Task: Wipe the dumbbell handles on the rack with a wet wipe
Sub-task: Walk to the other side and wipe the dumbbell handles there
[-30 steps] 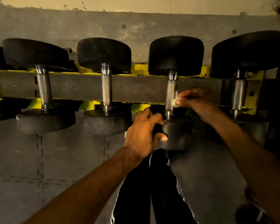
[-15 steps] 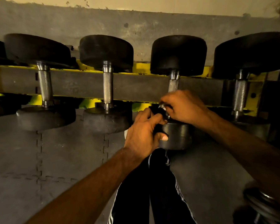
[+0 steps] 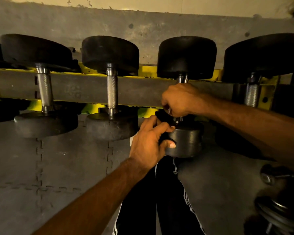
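While four dumbbells lie across the yellow-and-grey rack (image 3: pixel 75 89) with their steel handles crossing the rail, both hands are on the third one only. First dumbbell (image 3: pixel 44 92): knurled handle bare, nothing touching it. Second dumbbell (image 3: pixel 112 92): same, just beside the first. Grey interlocking floor mat (image 3: pixel 41 167) below both. Left hand (image 3: pixel 149 143) grips the near head (image 3: pixel 185 141) of the third dumbbell (image 3: pixel 187 56), fingers curled over the head's top edge, thumb pressed on its side. Legs in black trousers with white side stripes (image 3: pixel 168 200) show under that head. Right hand (image 3: pixel 182 100) is a closed fist wrapped round the third handle (image 3: pixel 183 80), sitting between the two heads; only short chrome stubs show above and below the fist. Wet wipe: can't make it out, fingers cover that stretch of the handle. Fourth dumbbell (image 3: pixel 252 97) sits to the right of the fist, apart from it, handle bare. Stack of metal weight plates (image 3: pixel 278 209) at bottom right, blurred, under the right forearm.
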`<state>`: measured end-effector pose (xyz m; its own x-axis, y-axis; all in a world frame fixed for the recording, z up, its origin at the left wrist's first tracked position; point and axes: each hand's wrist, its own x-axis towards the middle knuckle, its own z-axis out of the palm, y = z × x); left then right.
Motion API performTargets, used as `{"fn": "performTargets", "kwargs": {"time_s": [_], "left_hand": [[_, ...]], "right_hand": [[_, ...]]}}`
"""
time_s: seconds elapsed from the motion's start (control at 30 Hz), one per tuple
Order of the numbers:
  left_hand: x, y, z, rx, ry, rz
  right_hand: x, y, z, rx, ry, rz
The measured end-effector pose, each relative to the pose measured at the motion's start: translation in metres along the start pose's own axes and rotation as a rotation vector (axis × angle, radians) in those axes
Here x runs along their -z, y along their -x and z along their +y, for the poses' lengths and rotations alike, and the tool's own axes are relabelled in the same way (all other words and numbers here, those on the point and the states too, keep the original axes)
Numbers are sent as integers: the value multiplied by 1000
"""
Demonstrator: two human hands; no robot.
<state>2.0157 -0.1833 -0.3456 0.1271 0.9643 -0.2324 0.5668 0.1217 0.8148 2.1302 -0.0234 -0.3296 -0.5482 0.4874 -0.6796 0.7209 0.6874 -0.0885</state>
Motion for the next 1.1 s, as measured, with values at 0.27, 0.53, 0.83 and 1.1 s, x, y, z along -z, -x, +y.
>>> {"fn": "performTargets", "kwargs": {"time_s": [0.27, 0.53, 0.83, 1.1], "left_hand": [[3, -6, 3, 1, -9, -22], [6, -5, 3, -4, 16, -38], [11, -7, 2, 4, -25, -70], [11, -16, 9, 90, -94, -133]], "right_hand": [[-47, 24, 15, -33, -312, 142], [-65, 28, 8, -365, -750, 710], [-77, 30, 11, -776, -1663, 419], [-95, 22, 50, -580, -2051, 69]]}}
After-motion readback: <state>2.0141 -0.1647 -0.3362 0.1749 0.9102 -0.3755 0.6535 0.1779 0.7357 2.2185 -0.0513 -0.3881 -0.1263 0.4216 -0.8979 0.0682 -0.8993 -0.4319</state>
